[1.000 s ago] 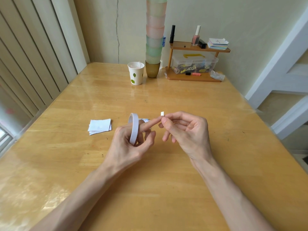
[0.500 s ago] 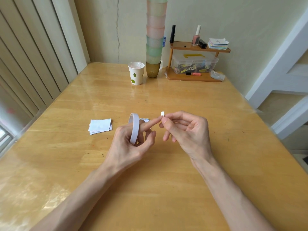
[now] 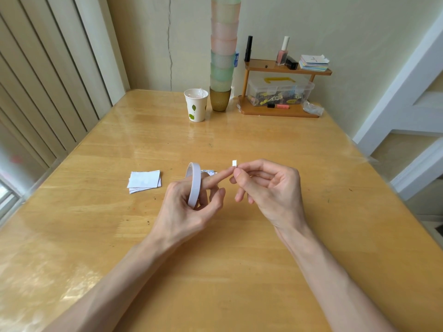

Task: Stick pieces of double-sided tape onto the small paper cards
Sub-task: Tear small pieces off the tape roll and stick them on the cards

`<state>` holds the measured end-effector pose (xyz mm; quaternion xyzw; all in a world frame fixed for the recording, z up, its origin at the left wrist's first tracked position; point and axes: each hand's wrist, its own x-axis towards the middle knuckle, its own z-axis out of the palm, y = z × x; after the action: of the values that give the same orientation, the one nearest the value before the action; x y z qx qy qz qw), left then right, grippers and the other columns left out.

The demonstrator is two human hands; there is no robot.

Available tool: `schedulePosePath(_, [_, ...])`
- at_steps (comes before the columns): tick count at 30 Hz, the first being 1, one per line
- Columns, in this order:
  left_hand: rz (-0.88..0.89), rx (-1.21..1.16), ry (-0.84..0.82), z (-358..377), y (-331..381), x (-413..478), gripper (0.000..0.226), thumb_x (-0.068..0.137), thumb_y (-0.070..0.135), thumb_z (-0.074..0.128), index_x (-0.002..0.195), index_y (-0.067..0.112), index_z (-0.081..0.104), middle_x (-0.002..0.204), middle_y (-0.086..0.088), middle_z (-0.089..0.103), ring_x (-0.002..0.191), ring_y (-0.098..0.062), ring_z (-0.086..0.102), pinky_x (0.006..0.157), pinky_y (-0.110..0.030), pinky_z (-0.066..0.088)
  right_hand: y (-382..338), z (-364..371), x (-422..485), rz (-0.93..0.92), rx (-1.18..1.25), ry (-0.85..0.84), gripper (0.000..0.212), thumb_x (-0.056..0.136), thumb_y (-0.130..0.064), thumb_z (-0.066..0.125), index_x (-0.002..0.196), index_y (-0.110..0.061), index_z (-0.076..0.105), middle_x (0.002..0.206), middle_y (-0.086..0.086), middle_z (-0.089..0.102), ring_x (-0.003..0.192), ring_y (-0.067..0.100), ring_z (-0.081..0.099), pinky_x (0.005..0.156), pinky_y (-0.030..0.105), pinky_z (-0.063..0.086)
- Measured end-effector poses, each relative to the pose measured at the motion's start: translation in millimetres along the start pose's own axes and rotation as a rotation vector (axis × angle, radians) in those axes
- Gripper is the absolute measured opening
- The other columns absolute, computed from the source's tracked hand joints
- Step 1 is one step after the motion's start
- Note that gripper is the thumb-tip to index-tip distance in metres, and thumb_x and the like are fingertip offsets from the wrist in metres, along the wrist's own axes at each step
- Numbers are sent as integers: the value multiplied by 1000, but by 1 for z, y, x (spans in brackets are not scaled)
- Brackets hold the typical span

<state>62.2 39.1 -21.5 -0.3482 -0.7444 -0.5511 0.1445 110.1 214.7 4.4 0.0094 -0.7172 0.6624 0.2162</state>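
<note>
My left hand (image 3: 189, 207) holds a white roll of double-sided tape (image 3: 193, 185) on edge above the wooden table (image 3: 215, 271), its index finger passing through the ring and stretching right. My right hand (image 3: 268, 190) pinches a small white piece of tape (image 3: 234, 163) between thumb and forefinger, right at the tip of the left index finger. A small stack of white paper cards (image 3: 144, 181) lies on the table to the left of the roll. Another card with blue print (image 3: 209, 172) peeks out behind the roll.
At the back stand a paper cup with leaf print (image 3: 195, 105), a tall stack of pastel cups (image 3: 221, 56) and a wooden shelf (image 3: 278, 109) with a clear box, nail polish and cards. Wall panels run along the left, a white frame on the right.
</note>
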Motion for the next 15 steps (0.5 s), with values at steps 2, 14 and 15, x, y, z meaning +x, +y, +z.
schedulePosePath(2, [3,-2,0,0,0,0,41,92,13,69,126,36,71,50,14,37,52,-10,37,66,-12,38,1,0,0,-9,4,-1,5,90,-6,78,91,-1,77,78,13,77,53,21,69,53,18,47])
schedulePosePath(14, [5,63,23,-3,-2,2,40,91,14,69,127,31,73,55,10,42,51,-17,45,65,-17,43,-4,5,-1,-41,-96,10,7,87,-5,82,88,-10,77,75,4,77,57,23,72,64,24,56])
schedulePosePath(15, [13,81,14,-3,-2,2,41,91,14,68,128,31,73,57,13,45,51,-18,45,64,-18,44,-4,5,-1,-49,-104,14,7,87,-6,82,88,-11,77,75,3,77,57,23,73,64,25,56])
